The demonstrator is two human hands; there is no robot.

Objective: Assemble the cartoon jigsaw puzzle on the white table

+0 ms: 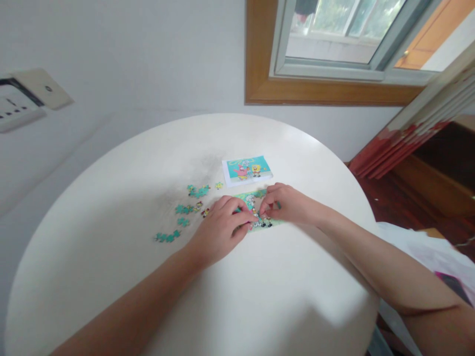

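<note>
A partly assembled jigsaw puzzle (251, 200) with cartoon figures on a green ground lies flat on the white table, partly covered by both hands. My left hand (225, 222) rests over its left side, thumb and forefinger curled in on the puzzle near its middle. From the right, my right hand (287, 202) pinches at the puzzle's centre, fingertips close to those of the left. What sits between the right fingertips is small and mostly hidden, apparently a puzzle piece. Just behind the puzzle lies a picture card (248, 170) with a pink and a yellow cartoon figure.
Several loose teal puzzle pieces (183, 222) lie scattered left of my left hand, and a yellowish piece (218, 186) is near the card. The round white table (122, 198) meets the wall at the back. A window (334, 44), a curtain (404, 133) and a wall socket (18, 106) surround it.
</note>
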